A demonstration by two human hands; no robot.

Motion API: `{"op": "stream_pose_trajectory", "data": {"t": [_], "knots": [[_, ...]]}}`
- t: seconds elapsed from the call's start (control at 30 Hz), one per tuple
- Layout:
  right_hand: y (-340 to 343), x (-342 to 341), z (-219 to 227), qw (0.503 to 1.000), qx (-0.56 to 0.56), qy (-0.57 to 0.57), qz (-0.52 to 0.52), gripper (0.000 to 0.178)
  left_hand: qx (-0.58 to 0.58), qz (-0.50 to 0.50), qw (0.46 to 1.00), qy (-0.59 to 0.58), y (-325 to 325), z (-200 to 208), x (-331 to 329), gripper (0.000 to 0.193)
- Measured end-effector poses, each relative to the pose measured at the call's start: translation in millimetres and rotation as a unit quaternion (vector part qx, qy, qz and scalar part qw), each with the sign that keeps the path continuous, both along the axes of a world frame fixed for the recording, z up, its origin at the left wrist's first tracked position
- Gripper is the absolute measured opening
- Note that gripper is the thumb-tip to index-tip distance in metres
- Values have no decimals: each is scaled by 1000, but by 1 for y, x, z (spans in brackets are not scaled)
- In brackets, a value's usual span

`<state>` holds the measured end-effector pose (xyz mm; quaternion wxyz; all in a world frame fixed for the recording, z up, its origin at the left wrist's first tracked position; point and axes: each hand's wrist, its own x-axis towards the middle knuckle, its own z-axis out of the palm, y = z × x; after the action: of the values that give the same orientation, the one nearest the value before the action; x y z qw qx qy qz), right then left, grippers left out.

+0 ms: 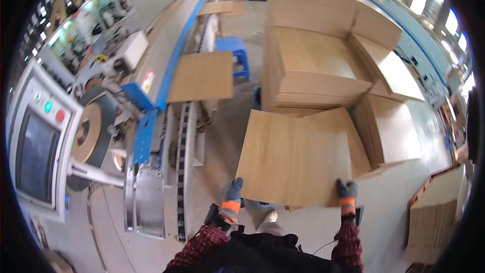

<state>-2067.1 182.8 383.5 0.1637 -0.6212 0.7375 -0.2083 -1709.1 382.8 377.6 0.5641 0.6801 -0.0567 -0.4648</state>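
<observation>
A flat wood-grain panel (293, 159) lies in front of me, tilted slightly, above the near end of the stacked boards. Its near left corner is gripped by my left hand (233, 192), in a grey work glove with an orange cuff. At the near right corner, my right hand (346, 190), gloved the same way, closes on the edge with the thumb side uppermost. The fingers beneath the panel are hidden. Another wood panel (361, 146) shows partly under its right side.
Tall stacks of boards (323, 88) stand ahead and to the right. On my left runs a machine with a conveyor track (183, 172), a panel (202, 77) resting on it, and a control screen (36, 149). Beyond is a blue stool (235, 50); another board stack (433, 222) sits lower right.
</observation>
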Motion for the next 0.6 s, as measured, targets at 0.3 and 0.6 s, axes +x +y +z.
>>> {"op": "stream_pose_trajectory", "data": {"t": [0.3, 0.6], "knots": [[152, 95, 1, 934, 252, -251, 6, 31, 168, 197, 947, -192, 204, 30, 46, 35], [243, 252, -48, 934, 266, -113, 209, 33, 227, -56, 686, -689, 244, 39, 83, 55]]}}
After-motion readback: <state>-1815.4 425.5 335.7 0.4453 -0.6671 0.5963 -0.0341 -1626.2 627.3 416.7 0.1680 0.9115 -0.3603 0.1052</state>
